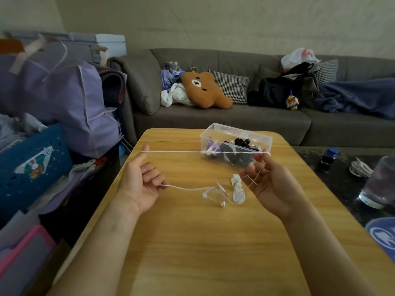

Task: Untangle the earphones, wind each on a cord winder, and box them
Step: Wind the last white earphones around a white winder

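A white earphone cord runs taut between my two hands above the wooden table. My left hand has the cord looped over its thumb, and its curled fingers pinch a lower strand. My right hand holds the other end at its fingertips, with thin strands crossing its fingers. The lower strand droops to the two earbuds lying on the table. A white cord winder lies beside them, just left of my right hand. A clear plastic box behind holds several wound earphones, black, purple and white.
A grey sofa with a bear cushion, pillows and bags stands behind the table. Purple storage bags and a blue basket crowd the left side. To the right a dark table carries a glass, a small bottle and a coiled cable.
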